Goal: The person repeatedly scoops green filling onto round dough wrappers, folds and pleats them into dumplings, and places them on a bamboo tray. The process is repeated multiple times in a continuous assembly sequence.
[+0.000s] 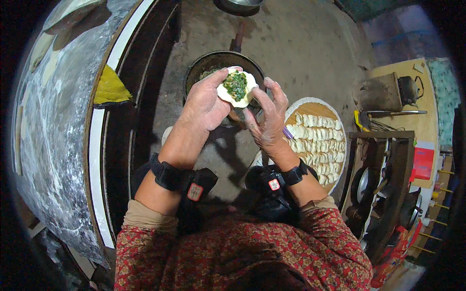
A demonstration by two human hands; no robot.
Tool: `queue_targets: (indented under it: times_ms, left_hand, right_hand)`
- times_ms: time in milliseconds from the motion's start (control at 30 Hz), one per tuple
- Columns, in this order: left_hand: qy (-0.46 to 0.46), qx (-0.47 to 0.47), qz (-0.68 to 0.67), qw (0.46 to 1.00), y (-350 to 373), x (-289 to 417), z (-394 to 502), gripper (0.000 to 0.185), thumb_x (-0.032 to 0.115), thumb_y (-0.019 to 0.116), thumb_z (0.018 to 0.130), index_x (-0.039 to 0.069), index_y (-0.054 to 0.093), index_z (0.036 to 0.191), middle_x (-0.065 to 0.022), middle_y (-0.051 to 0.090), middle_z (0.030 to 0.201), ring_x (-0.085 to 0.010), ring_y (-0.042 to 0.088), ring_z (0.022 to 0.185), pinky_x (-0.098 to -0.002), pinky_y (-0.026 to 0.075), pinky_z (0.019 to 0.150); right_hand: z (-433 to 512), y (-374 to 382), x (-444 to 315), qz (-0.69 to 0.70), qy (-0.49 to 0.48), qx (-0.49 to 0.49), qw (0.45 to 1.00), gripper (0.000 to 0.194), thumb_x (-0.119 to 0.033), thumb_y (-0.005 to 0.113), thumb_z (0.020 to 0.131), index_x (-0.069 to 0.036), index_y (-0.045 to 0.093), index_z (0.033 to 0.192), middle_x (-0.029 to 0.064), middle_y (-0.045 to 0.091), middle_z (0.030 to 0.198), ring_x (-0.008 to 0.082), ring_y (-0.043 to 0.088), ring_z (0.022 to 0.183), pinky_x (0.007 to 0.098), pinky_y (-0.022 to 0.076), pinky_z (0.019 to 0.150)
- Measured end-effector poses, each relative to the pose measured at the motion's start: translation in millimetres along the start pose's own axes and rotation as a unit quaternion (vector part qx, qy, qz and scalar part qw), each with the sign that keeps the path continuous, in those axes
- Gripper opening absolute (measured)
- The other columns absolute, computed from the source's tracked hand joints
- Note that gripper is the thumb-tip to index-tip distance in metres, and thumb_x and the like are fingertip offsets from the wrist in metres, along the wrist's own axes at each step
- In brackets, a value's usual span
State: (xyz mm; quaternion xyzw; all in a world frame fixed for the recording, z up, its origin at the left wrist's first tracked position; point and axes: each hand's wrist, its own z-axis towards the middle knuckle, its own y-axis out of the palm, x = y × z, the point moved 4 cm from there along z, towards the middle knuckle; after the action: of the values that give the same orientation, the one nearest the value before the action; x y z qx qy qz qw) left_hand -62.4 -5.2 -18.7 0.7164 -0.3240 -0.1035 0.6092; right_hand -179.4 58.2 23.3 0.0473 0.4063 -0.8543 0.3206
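My left hand (209, 96) holds a round dough wrapper (248, 99) topped with chopped green filling (235, 85). The fingers and thumb of my right hand (268, 112) are at the wrapper's right edge, spread and curved; whether they pinch it cannot be told. Below both hands is a dark round pan (189, 78) with a handle and some filling at its left side, partly hidden by my hands. To the right, rows of shaped dumplings (316, 146) lie on a round tray (338, 109), behind my right forearm.
A floured work surface (58, 145) with dough pieces stands at the left, a yellow cloth (111, 87) over its edge. A metal bowl (240, 5) is at the top. At the right are a dark shelf (386, 135) with pans and a table with a kettle (409, 91).
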Motion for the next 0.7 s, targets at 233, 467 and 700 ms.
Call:
queue_targets:
  times_ms: [233,467,700]
  left_hand:
    - [-0.011,-0.016,0.117,0.993,7.5,-21.5,-1.2,0.027,0.017,0.041,0.091,-0.001,0.053,0.107,-0.0101,0.058,0.103,-0.0196,0.056,0.093,-0.0337,0.046,0.081]
    - [-0.024,-0.017,0.260,0.965,26.3,-24.2,-9.2,0.029,0.024,0.044,0.090,0.005,0.052,0.111,-0.0043,0.057,0.103,-0.0144,0.054,0.094,-0.0301,0.045,0.076]
    - [0.050,-0.060,0.457,0.886,47.4,-16.9,-12.0,0.034,0.020,0.059,0.081,0.001,0.049,0.106,-0.0040,0.055,0.091,-0.0097,0.054,0.078,-0.0222,0.045,0.069]
  right_hand:
    - [6.1,-10.4,15.2,0.085,0.070,0.032,0.993,0.019,-0.005,0.063,0.067,-0.009,0.060,0.085,0.0131,0.051,0.108,0.0283,0.049,0.098,0.0386,0.0383,0.082]
    - [0.0,-1.9,36.1,0.414,0.403,-0.012,0.816,0.014,-0.010,0.057,0.081,0.002,0.057,0.089,0.0039,0.059,0.083,0.0084,0.053,0.077,0.0227,0.0445,0.067]
    - [6.1,-21.4,29.3,0.324,0.330,0.070,0.884,0.012,-0.008,0.057,0.078,0.000,0.057,0.086,0.0065,0.057,0.085,0.0123,0.053,0.079,0.0254,0.0439,0.070]
